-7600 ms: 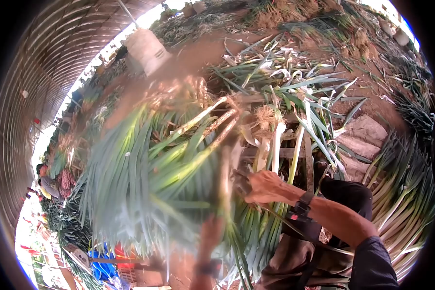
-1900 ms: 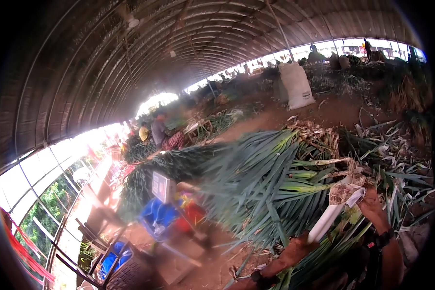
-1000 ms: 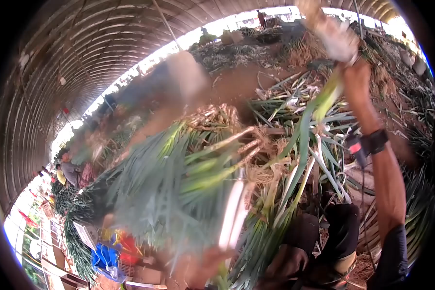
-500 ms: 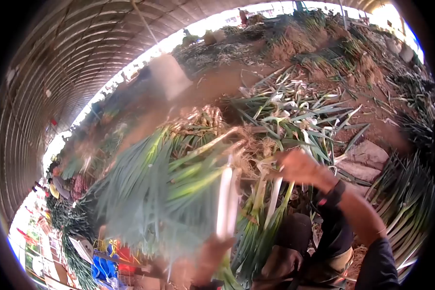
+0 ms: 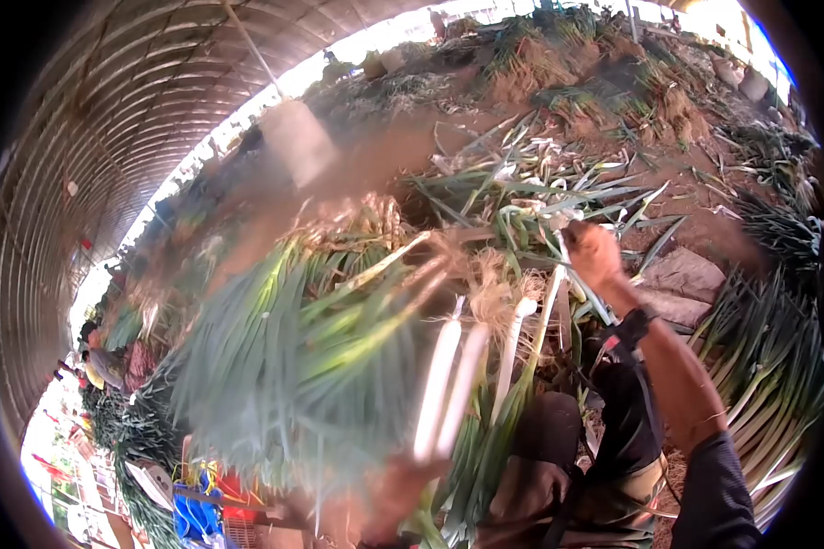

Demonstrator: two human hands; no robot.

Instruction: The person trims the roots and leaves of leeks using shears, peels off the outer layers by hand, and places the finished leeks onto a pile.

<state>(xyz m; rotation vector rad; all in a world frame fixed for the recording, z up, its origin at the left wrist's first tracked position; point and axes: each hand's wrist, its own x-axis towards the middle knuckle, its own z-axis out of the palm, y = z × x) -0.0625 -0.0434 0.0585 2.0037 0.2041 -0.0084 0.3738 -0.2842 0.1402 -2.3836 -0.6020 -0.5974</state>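
The right arm stretches forward, its right hand raised, fingers curled tight on one thin stalk beside the pile. Low and blurred, the left hand grips two white leeks upright.

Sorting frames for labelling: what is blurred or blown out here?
Head view: fisheye curves the roof, corners black; left hand and its white leek stalks smeared by motion; right hand, gripping a leek, sharper; far opening blown out.
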